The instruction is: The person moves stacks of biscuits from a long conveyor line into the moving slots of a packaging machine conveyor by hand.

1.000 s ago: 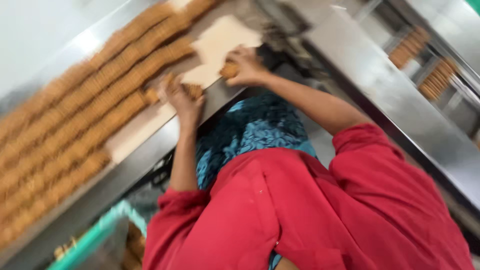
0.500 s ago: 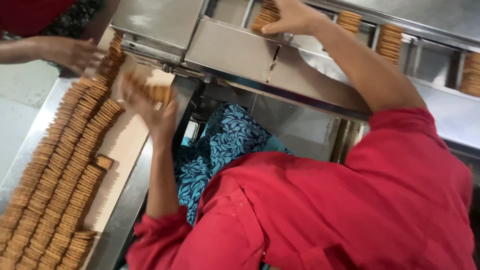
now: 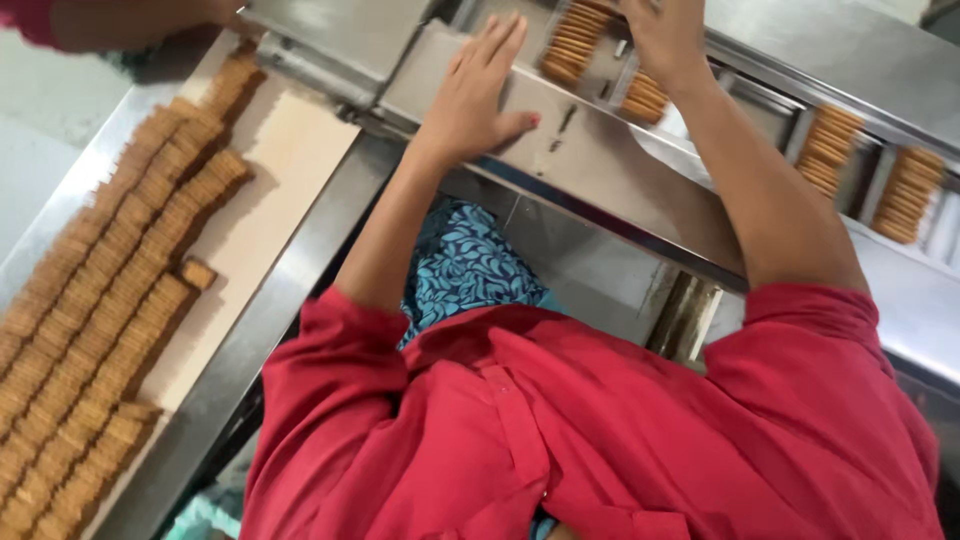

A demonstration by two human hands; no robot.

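My left hand [image 3: 478, 92] lies flat with fingers spread on the slanted steel cover [image 3: 590, 165] of the machine and holds nothing. My right hand [image 3: 664, 34] reaches further back, over a feed channel, fingers bent down onto a row of stacked biscuits [image 3: 645, 96]; its grip is hidden. Another biscuit row [image 3: 575, 40] fills the channel just left of that hand. Both my arms come out of red sleeves [image 3: 800, 400].
A pale conveyor belt [image 3: 285, 160] on the left carries several long rows of brown biscuits [image 3: 110, 290], with one loose biscuit [image 3: 198, 273] beside them. A co-worker's arm [image 3: 130, 18] reaches in at the top left. More biscuit stacks [image 3: 905, 195] sit in channels at the right.
My left hand has left the belt, where it held biscuits, and now rests empty on the steel cover. My right hand stays at the feed channels.
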